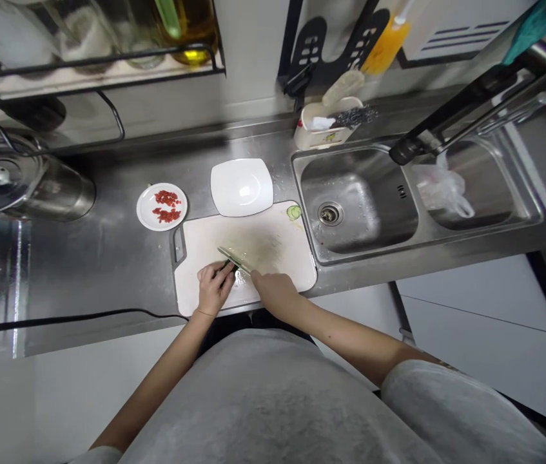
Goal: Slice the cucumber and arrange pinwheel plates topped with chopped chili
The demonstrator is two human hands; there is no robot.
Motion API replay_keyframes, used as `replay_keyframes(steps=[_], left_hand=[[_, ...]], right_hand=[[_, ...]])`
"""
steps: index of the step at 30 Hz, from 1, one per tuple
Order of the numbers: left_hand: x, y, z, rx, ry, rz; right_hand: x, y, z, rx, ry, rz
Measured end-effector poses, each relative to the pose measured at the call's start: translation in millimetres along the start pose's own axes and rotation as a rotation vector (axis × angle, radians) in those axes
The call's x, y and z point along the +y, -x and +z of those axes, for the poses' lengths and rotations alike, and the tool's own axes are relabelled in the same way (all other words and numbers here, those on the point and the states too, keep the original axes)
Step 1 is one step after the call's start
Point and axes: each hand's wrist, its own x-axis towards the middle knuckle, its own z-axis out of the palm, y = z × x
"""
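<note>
On the white cutting board [205, 238], my right hand [273, 290] is closed round the handle of a kitchen knife [228, 254], whose blade points to the upper left. My left hand [213, 283] presses bent fingers onto a dark green piece of cucumber [233, 261] right against the blade. Most of that piece is hidden by the fingers and the knife. Pale green cucumber slices [294, 212] lie at the board's upper right corner. Wet marks show on the board around the knife.
A white square dish [242, 171] stands behind the board. Left of it sits a white plate [144, 209] with chopped red bits [167, 198]. The steel sink [350, 193] with its faucet [427, 138] is at the right. A steel pot [60, 190] stands far left; a black cord [84, 316] runs along the counter.
</note>
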Motion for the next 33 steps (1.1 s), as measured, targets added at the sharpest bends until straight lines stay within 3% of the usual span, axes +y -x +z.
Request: replay_keyframes(steps=[11,24,30,33], left_hand=[[1,-1,-0.4,0.001,-0.034,0.0],[6,-2,-3.1,-0.016,-0.061,-0.023],[15,-2,-9.6,-0.042,-0.093,-0.061],[24,-7,-17.5,0.04,-0.088,-0.155]], right_hand=[[4,-8,-2,-0.048,-0.007,0.002],[3,-20,11,-0.047,-0.034,0.042],[12,-11,4,0.059,-0.022,0.065],[21,-3,-1,0.144,0.03,0.099]])
